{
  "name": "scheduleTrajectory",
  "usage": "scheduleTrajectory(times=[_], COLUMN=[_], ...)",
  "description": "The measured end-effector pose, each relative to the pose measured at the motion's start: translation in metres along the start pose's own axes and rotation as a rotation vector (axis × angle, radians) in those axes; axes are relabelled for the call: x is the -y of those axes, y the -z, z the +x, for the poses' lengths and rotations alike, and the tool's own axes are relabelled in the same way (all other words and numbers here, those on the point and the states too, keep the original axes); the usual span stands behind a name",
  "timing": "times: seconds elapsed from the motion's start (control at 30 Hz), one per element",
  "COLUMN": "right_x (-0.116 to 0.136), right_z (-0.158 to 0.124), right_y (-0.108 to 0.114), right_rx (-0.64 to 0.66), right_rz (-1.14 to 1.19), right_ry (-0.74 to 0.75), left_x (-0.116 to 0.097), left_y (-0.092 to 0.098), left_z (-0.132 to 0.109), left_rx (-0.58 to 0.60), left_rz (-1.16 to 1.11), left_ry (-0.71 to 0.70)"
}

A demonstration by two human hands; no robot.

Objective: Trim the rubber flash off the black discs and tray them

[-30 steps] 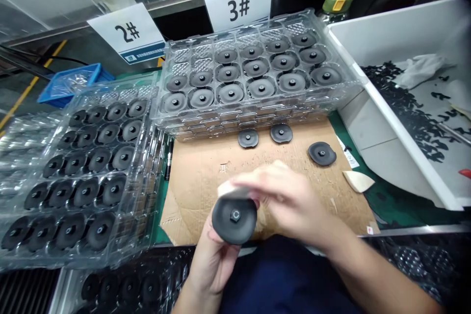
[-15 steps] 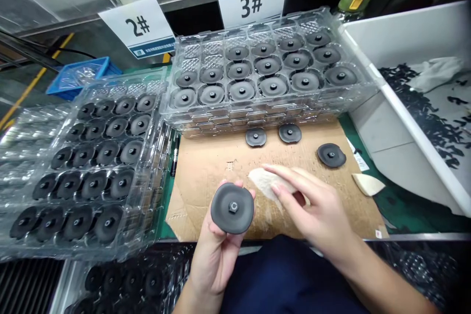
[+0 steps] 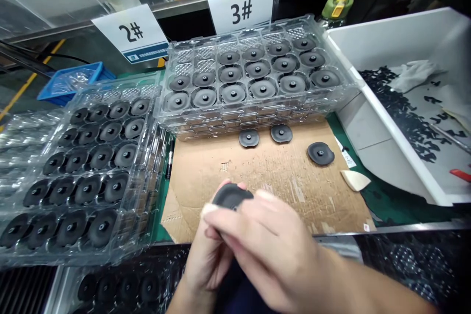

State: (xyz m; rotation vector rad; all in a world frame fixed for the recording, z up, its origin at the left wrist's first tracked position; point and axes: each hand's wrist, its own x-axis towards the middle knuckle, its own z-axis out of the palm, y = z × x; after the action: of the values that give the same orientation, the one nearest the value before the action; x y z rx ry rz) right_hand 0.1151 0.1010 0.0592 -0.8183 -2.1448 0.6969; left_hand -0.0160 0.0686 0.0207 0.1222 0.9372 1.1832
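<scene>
Right now, from the head camera, my left hand (image 3: 205, 261) comes up from the near edge of the bench and holds a black disc (image 3: 231, 194) over the near edge of the cardboard sheet (image 3: 294, 181). Its fingers are curled up behind the disc, and their tips just show at the top rim. My right hand (image 3: 270, 250) lies across in front, with its fingers (image 3: 224, 223) pressed together and pointing left. They cover the lower part of the disc, so only its upper arc shows above them. Whether those fingers pinch anything underneath I cannot tell, as they are blurred and hide the disc's face. Three loose discs (image 3: 281, 133) lie flat along the far edge of the cardboard, two close together and the third apart towards the far right corner. Just behind them a clear tray (image 3: 257, 108) stands on a stack, its pockets mostly filled with grey discs, below a card marked 3# (image 3: 241, 10). At the cardboard's left edge a second tray (image 3: 147, 196) carries darker discs, under a card marked 2# (image 3: 130, 33). A white wedge (image 3: 355, 180) lies just off the cardboard's right edge, beside a white bin (image 3: 368, 117) strewn with small black scraps.
</scene>
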Motion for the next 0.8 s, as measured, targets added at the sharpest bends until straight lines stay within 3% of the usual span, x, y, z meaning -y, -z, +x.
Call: scheduleTrajectory(times=[0.1, 0.2, 0.3, 0.37, 0.43, 0.53, 0.7, 0.73, 0.8], right_x=[0.003, -0.001, -0.012, -0.024, -0.038, -0.058, -0.079, -0.079, -0.070], right_z=[-0.018, -0.024, -0.015, -0.012, -0.018, -0.049, -0.104, -0.106, -0.097], right_y=[0.013, 0.022, 0.025, 0.024, 0.018, -0.003, -0.037, -0.037, -0.027], right_rx=[0.119, 0.049, 0.009, -0.004, -0.077, -0.128, 0.143, 0.144, 0.023], right_rz=[0.037, -0.128, -0.123, 0.003, 0.087, 0.068, 0.051, 0.051, 0.029], right_ry=[-0.093, -0.207, -0.074, -0.080, -0.267, -0.540, -0.561, -0.577, -0.623], left_x=[-0.004, -0.002, 0.000, -0.001, -0.003, -0.005, 0.000, 0.001, 0.003], left_y=[0.005, 0.011, 0.012, 0.012, 0.013, 0.014, 0.012, 0.011, 0.006], left_z=[0.000, 0.002, 0.002, -0.001, -0.003, -0.005, -0.001, 0.000, 0.000], left_rx=[0.081, 0.155, 0.180, 0.207, 0.253, 0.292, 0.211, 0.191, 0.163], left_rz=[-0.010, -0.018, -0.025, -0.020, -0.018, -0.045, -0.082, -0.077, -0.052], left_ry=[0.024, 0.059, 0.079, 0.098, 0.131, 0.158, 0.073, 0.062, 0.037])
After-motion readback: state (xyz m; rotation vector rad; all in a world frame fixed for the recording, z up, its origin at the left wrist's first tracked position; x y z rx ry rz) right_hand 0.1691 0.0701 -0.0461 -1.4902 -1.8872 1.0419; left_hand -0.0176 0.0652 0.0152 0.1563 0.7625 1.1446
